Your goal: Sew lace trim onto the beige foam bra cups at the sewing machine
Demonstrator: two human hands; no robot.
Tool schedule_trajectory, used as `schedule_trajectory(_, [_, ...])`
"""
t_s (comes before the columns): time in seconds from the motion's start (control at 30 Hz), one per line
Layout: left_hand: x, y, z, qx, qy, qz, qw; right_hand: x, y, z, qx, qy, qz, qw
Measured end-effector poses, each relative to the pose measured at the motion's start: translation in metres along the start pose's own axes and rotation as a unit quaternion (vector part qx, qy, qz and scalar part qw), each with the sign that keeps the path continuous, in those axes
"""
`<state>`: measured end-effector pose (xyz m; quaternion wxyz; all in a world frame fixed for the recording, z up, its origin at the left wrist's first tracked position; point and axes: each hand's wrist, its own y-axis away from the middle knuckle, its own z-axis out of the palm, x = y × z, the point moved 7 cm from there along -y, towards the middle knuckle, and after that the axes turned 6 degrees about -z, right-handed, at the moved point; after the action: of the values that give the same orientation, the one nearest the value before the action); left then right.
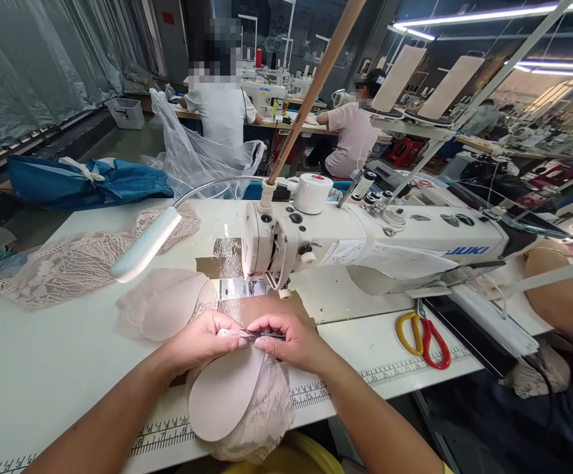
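Note:
My left hand point(212, 339) pinches the upper edge of a beige lace bra piece point(271, 401) with a smooth pale cup point(224, 395). My right hand point(291, 342) is closed around a small dark metal tool point(274, 336), whose tip meets the lace between my two thumbs. What kind of tool it is, I cannot make out. The bra piece hangs over the table's front edge. Just beyond my hands stands a white sewing machine point(310, 230), its needle area above a metal plate point(241, 288).
A second cup with lace point(175, 306) lies left of the machine, and more lace pieces point(89, 263) lie further left. Scissors with yellow and red handles point(423, 339) rest at right. A lamp point(148, 243) overhangs the table point(69, 368). Other people sit at machines behind; another person's arm point(562, 289) is at right.

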<state>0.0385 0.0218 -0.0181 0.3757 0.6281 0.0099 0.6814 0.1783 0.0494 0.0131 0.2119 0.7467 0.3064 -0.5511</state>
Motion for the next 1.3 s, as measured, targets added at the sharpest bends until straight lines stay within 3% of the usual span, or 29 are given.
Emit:
schedule_trajectory(0.17, [0.0,-0.001,0.0,-0.011,-0.009,0.02,1.0,-0.005,-0.002,0.006,0.002,0.018,-0.019,1.0])
schedule_trajectory(0.4, [-0.002,0.0,0.0,-0.012,-0.012,-0.005,1.0,-0.005,-0.005,0.005,0.034,0.017,-0.022,0.999])
schedule_trajectory(0.63, [0.002,0.0,0.003,-0.012,-0.032,0.025,0.999,-0.01,-0.005,0.007,0.008,0.028,-0.011,1.0])
schedule_trajectory(0.83, [0.0,-0.002,0.002,-0.001,-0.033,0.015,0.999,-0.012,-0.01,0.011,0.047,0.043,0.003,0.998])
schedule_trajectory(1.03, [-0.003,-0.002,-0.003,0.029,-0.038,-0.009,0.999,0.009,-0.011,0.003,0.088,-0.059,0.02,0.994])
schedule_trajectory(1.17, [-0.003,0.002,-0.003,0.022,-0.009,-0.027,0.999,0.023,-0.004,0.005,0.041,-0.157,0.087,0.983])
schedule_trajectory(1.3, [0.001,0.005,-0.002,0.007,0.006,-0.016,1.0,0.021,0.002,0.009,0.001,-0.152,0.093,0.984])
